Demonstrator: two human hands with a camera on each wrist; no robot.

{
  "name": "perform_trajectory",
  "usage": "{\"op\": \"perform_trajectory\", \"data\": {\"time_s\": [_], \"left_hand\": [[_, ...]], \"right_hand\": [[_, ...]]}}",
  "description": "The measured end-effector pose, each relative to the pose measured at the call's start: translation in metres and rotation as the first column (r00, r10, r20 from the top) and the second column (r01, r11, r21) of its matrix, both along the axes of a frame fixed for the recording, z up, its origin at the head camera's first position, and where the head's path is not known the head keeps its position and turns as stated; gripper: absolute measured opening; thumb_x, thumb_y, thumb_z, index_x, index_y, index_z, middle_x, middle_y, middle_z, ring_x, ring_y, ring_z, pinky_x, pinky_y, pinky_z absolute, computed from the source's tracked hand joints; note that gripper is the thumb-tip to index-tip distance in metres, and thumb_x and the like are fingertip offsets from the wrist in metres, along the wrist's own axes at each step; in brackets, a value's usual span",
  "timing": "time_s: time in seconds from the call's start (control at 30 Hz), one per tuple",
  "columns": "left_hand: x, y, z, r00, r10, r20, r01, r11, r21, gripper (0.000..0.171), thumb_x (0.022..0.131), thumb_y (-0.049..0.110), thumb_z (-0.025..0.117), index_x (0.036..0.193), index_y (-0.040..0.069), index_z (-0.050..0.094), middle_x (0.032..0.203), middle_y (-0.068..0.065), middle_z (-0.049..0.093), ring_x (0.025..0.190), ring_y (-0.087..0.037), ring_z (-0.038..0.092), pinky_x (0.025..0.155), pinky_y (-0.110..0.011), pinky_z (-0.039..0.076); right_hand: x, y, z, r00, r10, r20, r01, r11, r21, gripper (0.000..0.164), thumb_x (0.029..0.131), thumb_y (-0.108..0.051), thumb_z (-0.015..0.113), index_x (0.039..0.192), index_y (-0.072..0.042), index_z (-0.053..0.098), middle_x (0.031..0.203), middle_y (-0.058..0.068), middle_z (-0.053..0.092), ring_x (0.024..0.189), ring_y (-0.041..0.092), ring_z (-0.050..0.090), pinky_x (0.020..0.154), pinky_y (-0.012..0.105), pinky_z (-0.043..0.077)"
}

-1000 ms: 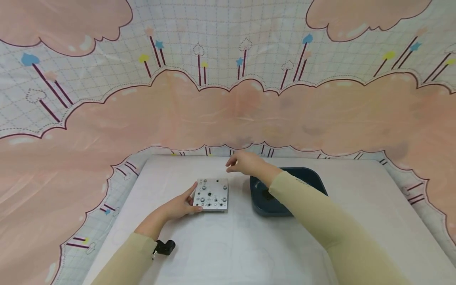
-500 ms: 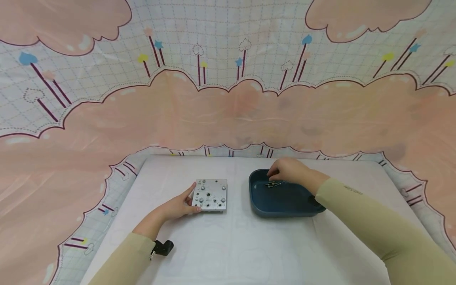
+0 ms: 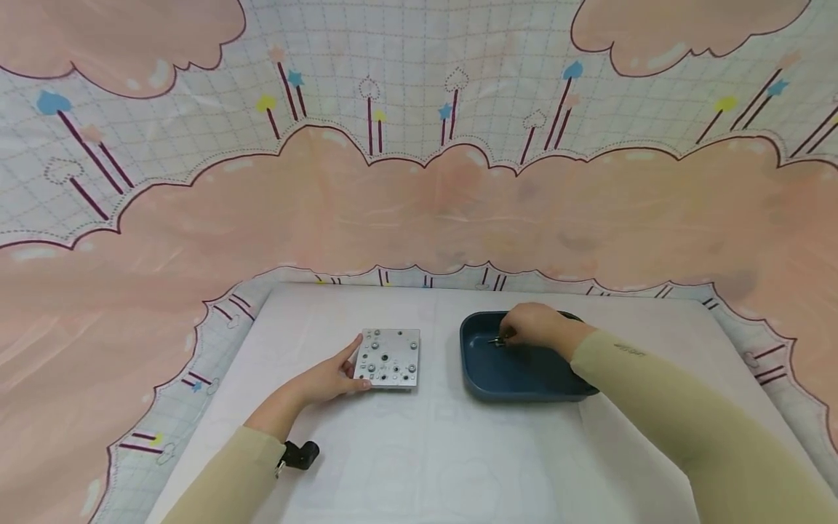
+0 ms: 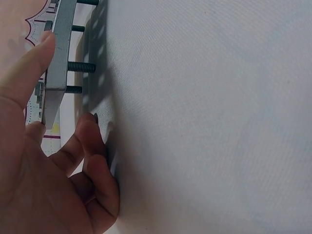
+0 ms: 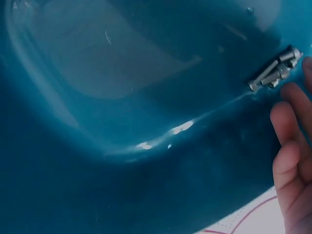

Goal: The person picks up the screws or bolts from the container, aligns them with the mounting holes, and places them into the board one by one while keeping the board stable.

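Note:
My left hand point(image 3: 327, 380) grips the left edge of a square silver metal plate point(image 3: 396, 355) with several holes and bolt heads on its top face. In the left wrist view, threaded bolt ends point(image 4: 82, 67) stick out of the plate's underside above the white cloth. My right hand point(image 3: 532, 325) reaches down into a dark blue tray point(image 3: 524, 397), fingers bent, right at a small cluster of metal bolts point(image 5: 276, 70) near the tray wall. Whether its thumb and index finger pinch a bolt I cannot tell; they are mostly out of the right wrist view.
Both things stand on a white-covered table point(image 3: 432, 458), the tray to the right of the plate. A patterned curtain point(image 3: 419, 211) hangs behind the table. A small black device point(image 3: 301, 455) is at the left wrist.
My right hand has moved from beyond the plate rightward to the tray, then down into it at the bolts. The left hand and plate have stayed in place.

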State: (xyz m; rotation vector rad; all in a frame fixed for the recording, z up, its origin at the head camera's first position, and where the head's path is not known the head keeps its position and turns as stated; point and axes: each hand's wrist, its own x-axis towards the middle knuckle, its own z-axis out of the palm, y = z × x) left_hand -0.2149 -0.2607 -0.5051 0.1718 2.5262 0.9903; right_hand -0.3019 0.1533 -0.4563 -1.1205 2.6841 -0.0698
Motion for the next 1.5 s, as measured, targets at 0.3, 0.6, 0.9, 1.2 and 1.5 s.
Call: {"op": "perform_trajectory", "data": {"time_s": [0.3,0.6,0.9,1.2,1.5], "left_hand": [[0.002,0.003,-0.001,1.000,-0.015,-0.004,0.015,1.000,-0.005,0.107,0.082,0.045,0.079,0.161,0.027,0.009,0.099,-0.005,0.053,0.079,-0.019,0.048,0.072,-0.034,0.037],[0.001,0.004,0.000,1.000,-0.013,-0.008,0.013,1.000,-0.004,0.107,0.082,0.045,0.079,0.161,0.026,0.009,0.099,-0.006,0.053,0.079,-0.020,0.048,0.071,-0.034,0.038],[-0.001,0.004,0.002,1.000,-0.021,-0.012,0.020,1.000,-0.004,0.107,0.083,0.044,0.078,0.161,0.025,0.008,0.100,-0.006,0.053,0.081,-0.020,0.048,0.074,-0.036,0.037],[-0.002,0.004,0.002,1.000,-0.017,-0.018,0.017,1.000,-0.008,0.106,0.083,0.045,0.079,0.161,0.025,0.009,0.099,-0.006,0.053,0.081,-0.019,0.047,0.073,-0.035,0.037],[0.000,-0.001,0.001,1.000,0.002,-0.017,-0.002,1.000,-0.011,0.107,0.082,0.044,0.079,0.161,0.025,0.009,0.099,-0.006,0.053,0.080,-0.020,0.047,0.071,-0.034,0.038]], "right_hand": [[0.004,-0.006,-0.012,1.000,0.025,-0.001,-0.025,1.000,0.009,0.012,0.088,-0.017,0.076,0.098,-0.011,0.076,0.088,-0.004,0.068,0.078,0.012,0.060,0.075,0.034,0.052],[0.007,-0.013,-0.018,0.998,0.047,-0.044,-0.046,0.999,0.014,0.009,0.088,-0.014,0.075,0.096,-0.010,0.075,0.087,-0.002,0.068,0.078,0.013,0.060,0.075,0.034,0.052],[0.004,-0.013,-0.021,0.997,0.051,-0.064,-0.049,0.998,0.026,0.007,0.088,-0.012,0.075,0.094,-0.011,0.077,0.086,-0.002,0.069,0.076,0.014,0.060,0.076,0.036,0.053],[0.005,-0.016,-0.015,1.000,0.018,-0.006,-0.018,1.000,0.002,0.008,0.091,-0.011,0.071,0.095,-0.010,0.077,0.081,-0.003,0.066,0.071,0.012,0.056,0.073,0.035,0.052],[0.003,-0.016,-0.009,0.998,-0.030,0.049,0.032,0.999,-0.025,0.010,0.092,-0.015,0.071,0.099,-0.010,0.076,0.085,-0.006,0.065,0.075,0.011,0.057,0.076,0.035,0.052]]}}
